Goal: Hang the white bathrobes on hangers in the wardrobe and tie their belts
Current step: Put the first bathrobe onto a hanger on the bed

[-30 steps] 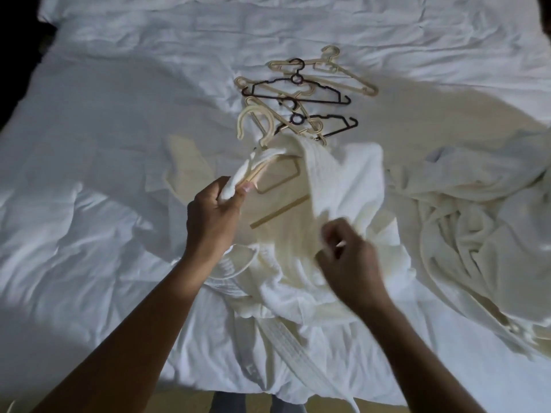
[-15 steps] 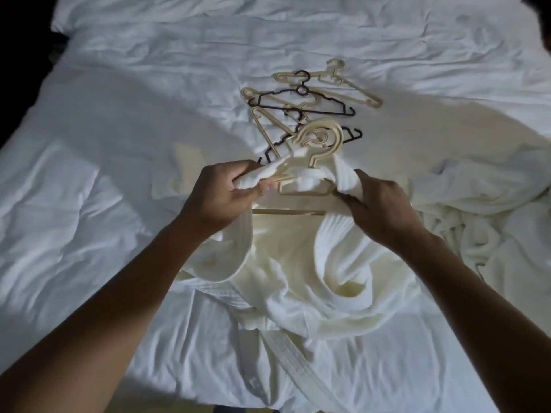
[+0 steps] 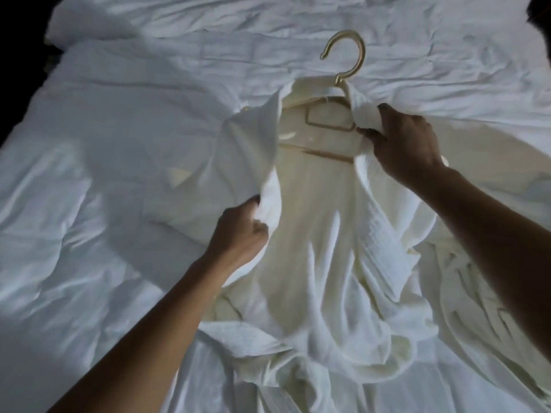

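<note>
A white bathrobe [image 3: 316, 222] lies spread open over the bed with a beige hanger [image 3: 348, 55] inside its collar; the hook sticks out above the neck. My left hand [image 3: 238, 234] grips the robe's left front edge low down. My right hand [image 3: 402, 141] grips the right lapel near the shoulder, beside the hanger's bar. Part of the robe's waffle-textured belt or hem [image 3: 250, 332] bunches near the bed's front edge. The wardrobe is not in view.
The bed's rumpled white duvet [image 3: 104, 180] fills the view. More white robe cloth [image 3: 489, 338] lies heaped at the right under my right forearm. Dark room edges show at the far left and top right.
The robe and hanger have been pulled up and spread flat; the hook now points away from me. My left hand slid down the left front edge. The other hangers are out of sight.
</note>
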`<state>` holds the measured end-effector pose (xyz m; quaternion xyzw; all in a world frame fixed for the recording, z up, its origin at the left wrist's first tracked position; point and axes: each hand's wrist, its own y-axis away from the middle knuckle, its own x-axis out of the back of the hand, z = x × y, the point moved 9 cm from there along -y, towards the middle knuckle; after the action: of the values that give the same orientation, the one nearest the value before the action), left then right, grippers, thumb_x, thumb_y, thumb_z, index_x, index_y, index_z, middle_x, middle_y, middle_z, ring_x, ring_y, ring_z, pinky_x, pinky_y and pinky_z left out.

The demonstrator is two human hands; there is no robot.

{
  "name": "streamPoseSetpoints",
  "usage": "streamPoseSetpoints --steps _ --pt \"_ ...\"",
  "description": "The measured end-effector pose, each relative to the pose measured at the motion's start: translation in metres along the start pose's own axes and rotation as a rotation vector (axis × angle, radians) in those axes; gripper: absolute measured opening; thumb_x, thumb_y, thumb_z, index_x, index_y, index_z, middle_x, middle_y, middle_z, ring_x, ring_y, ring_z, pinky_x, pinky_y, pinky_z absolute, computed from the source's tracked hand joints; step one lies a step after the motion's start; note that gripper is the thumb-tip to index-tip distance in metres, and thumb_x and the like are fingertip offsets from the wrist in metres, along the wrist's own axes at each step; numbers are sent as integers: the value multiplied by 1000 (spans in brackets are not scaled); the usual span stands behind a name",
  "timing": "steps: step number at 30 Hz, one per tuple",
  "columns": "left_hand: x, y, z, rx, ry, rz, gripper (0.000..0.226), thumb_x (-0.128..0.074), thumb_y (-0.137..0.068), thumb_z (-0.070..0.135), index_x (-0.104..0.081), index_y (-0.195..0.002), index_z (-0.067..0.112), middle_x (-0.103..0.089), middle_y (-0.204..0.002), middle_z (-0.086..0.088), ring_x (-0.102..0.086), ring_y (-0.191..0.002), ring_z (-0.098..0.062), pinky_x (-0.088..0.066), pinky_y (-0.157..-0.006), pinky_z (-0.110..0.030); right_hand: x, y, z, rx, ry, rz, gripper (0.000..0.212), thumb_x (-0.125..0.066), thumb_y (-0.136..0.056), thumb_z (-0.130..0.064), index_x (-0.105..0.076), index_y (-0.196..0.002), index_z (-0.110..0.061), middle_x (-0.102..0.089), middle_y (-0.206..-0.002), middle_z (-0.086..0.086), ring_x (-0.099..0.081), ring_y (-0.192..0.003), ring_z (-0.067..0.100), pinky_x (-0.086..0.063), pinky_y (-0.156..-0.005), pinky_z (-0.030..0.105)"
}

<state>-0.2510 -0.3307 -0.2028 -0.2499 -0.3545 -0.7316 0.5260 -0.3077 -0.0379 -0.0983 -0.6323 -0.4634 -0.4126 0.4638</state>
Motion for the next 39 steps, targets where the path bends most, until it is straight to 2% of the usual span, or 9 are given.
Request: streamPoseSetpoints --steps 7,12,17,19,22,25,30,36,39 --pt "131 -44 88 -196 306 536 16 -50 -85 9 -56 -99 9 -61 -80 -5 -55 -75 -23 -42 -67 -37 -7 -116 27 -133 -22 86 35 -52 -96 -42 -51 -116 -13 -63 -116 30 -55 -110 54 -46 -88 52" --pt "85 -131 63 -227 266 504 30 -58 -86 11 -55 -116 12 -60 -85 0 -54 -72 -15 -37 -65 -19 -29 -214 36 -125 2 101 44 -50 -100 -41 -54 -127 -6 -60 -128 25 -51 -120 48 -42 -95 48" --pt "-20 -188 1 -134 105 259 43 -63 -85 14 -54 -127 12 -61 -106 -10 -62 -96 -31 -50 -86 -37 -129 -244 71 -228 -2 -116 66 -59 -93 -57 -42 -143 -17 -50 -142 19 -42 -135 41 -29 -112 56" --pt "-57 -179 -25 -86 60 153 53 -60 -84 33 -51 -133 15 -59 -115 -11 -62 -106 -33 -52 -90 -49 -174 -218 80 -260 -2 -153 81 -63 -88 -60 -32 -150 -19 -42 -147 18 -36 -140 39 -21 -115 58" --pt "-72 -143 -61 -20 58 229 62 -60 -82 43 -53 -136 12 -58 -126 -11 -58 -117 -34 -50 -95 -52 -218 -147 102 -318 -58 -177 83 -65 -87 -51 -28 -154 -20 -39 -150 17 -34 -141 39 -22 -118 59" --pt "-67 -91 -98 181 228 323 65 -68 -85 41 -49 -140 14 -55 -127 -6 -57 -113 -25 -50 -97 -43 -218 -49 137 -447 -100 -147 78 -63 -88 -53 -31 -152 -20 -44 -147 18 -40 -136 41 -29 -113 58" --pt "-102 7 -132 444 505 188 73 -80 -66 54 -46 -128 36 -69 -106 2 -70 -88 -9 -55 -68 -20 -171 131 188 -790 -103 -178 85 -45 -83 -72 -33 -149 -20 -47 -144 24 -43 -132 45 -31 -112 60" --pt "-144 82 -118 674 629 145 135 -76 -34 89 -45 -145 19 -53 -133 0 -54 -120 -16 -39 -102 -29 -148 290 144 -1059 -456 -219 109 -62 -67 -82 -30 -151 -19 -54 -140 19 -58 -122 37 -48 -100 50" --pt "-168 118 -93 586 520 -10 120 -88 -45 75 -48 -143 17 -59 -132 4 -57 -123 -13 -40 -102 -25 -173 331 90 -1122 -631 -373 104 -81 -60 -67 -40 -140 -15 -66 -117 8 -67 -90 20 -52 -74 28"
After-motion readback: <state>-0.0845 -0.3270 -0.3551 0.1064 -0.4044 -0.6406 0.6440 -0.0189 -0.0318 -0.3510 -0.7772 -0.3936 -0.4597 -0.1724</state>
